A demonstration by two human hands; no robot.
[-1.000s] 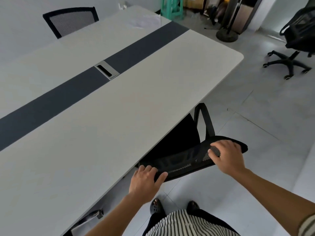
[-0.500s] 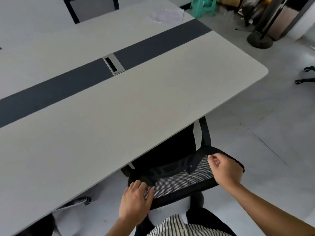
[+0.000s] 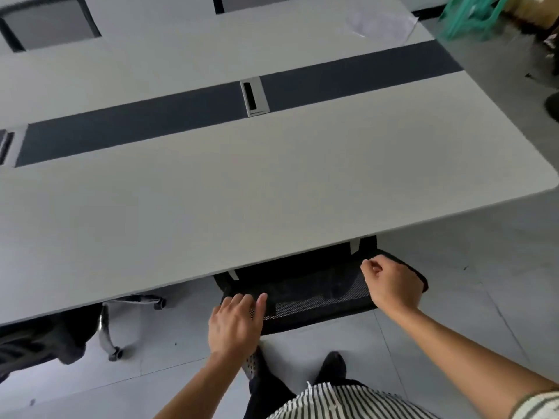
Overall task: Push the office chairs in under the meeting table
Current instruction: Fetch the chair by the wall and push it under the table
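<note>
The black mesh office chair (image 3: 308,293) stands right in front of me with its seat under the white meeting table (image 3: 272,182); only its backrest top shows past the table edge. My left hand (image 3: 234,323) lies flat on the left end of the backrest, fingers spread and not wrapped around it. My right hand (image 3: 391,287) hovers at the right end of the backrest with its fingers curled in and nothing held. My feet are just behind the chair.
A second dark chair (image 3: 39,340) with a chrome base (image 3: 106,335) sits under the table to the left. Two more chair backs (image 3: 45,24) show on the far side. A cable box (image 3: 254,96) is set in the table's dark strip. A green stool (image 3: 472,13) stands at the top right.
The chair has slid further under the table. Both hands have loosened from the backrest: the left now lies flat, the right has curled shut. My view has turned left.
</note>
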